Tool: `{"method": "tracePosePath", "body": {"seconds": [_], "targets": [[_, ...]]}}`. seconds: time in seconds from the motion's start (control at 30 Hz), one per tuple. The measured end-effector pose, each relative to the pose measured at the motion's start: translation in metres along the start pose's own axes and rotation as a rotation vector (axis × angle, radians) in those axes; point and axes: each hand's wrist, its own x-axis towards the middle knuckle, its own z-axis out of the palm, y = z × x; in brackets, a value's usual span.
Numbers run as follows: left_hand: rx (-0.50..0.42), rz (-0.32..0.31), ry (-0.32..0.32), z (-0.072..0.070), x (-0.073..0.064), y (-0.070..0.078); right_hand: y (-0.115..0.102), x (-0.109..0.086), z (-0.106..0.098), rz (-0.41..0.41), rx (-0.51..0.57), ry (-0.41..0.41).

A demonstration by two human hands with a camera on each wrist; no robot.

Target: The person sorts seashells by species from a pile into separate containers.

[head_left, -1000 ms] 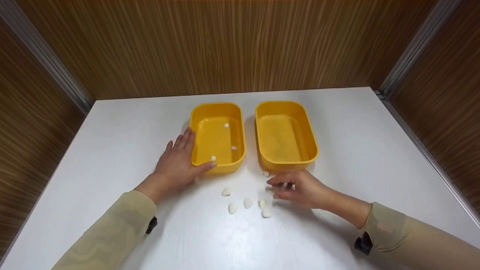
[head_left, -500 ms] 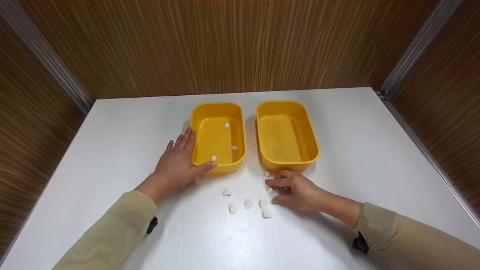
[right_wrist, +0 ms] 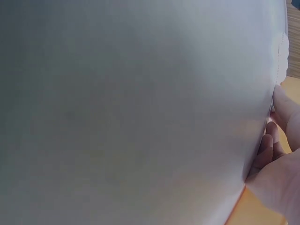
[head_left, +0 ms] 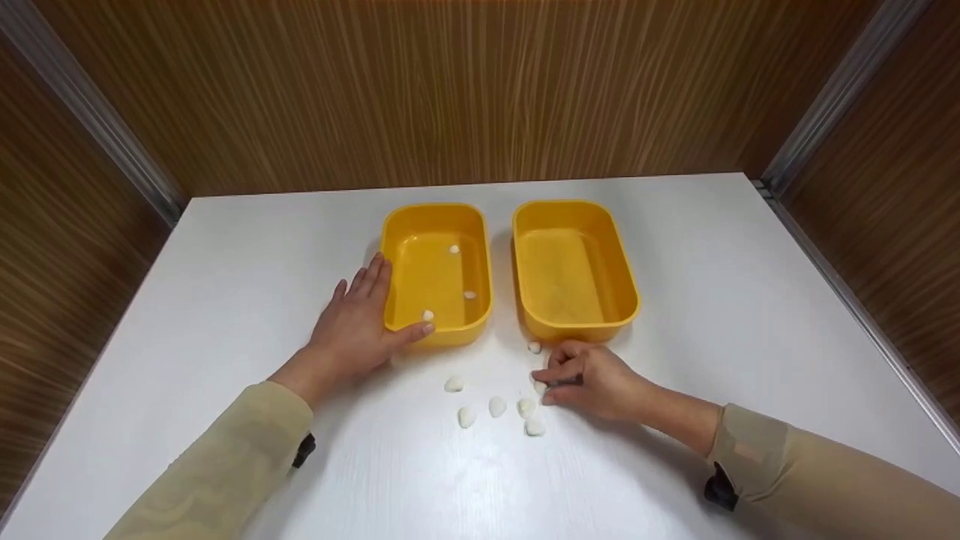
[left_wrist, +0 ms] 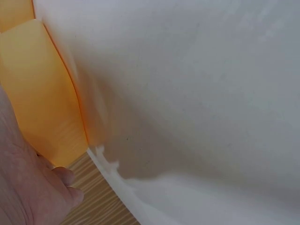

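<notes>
My left hand (head_left: pixel 351 330) rests against the left yellow bin (head_left: pixel 437 330), fingers spread along its side and thumb over the front rim. Several small white pebble-like pieces are about; their exact kind is too small to tell. My right hand (head_left: pixel 596 382) pinches one white piece (head_left: pixel 540 388) between thumb and forefinger, low over the table in front of the right yellow bin (head_left: pixel 577 331). Another white piece (head_left: pixel 534 347) lies close to that bin's front. In the right wrist view, the right hand (right_wrist: pixel 281 140) shows at the edge, its held piece mostly hidden.
Three white pieces lie inside the left bin, among them one near its front (head_left: pixel 427 316). More pieces, such as the leftmost one (head_left: pixel 454 384), are scattered on the white table (head_left: pixel 405 480). A wood-grain panel (head_left: pixel 465 97) stands behind, with others at both sides.
My right hand has moved slightly left and lower, and its thumb and forefinger have come together on a white piece. The left hand and both bins have stayed in place.
</notes>
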Motion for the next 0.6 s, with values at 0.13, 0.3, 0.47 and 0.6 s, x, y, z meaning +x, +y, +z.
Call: {"method": "tracePosePath", "body": {"seconds": [0.13, 0.3, 0.47, 0.6], "targets": [[-0.001, 0.005, 0.012, 0.0007, -0.0001, -0.0003, 0.0009, 0.0002, 0.0010, -0.005, 0.021, -0.002], [0.001, 0.005, 0.013, 0.0009, 0.0003, -0.0006, 0.0008, 0.0005, 0.0008, 0.005, 0.038, 0.001], [0.003, 0.005, 0.010, 0.0007, 0.0005, -0.0009, 0.0012, 0.0007, 0.0002, 0.014, 0.045, -0.010], [0.003, 0.011, 0.011, 0.0009, 0.0007, -0.0017, 0.0019, 0.0005, -0.0003, -0.008, 0.057, -0.014]]}}
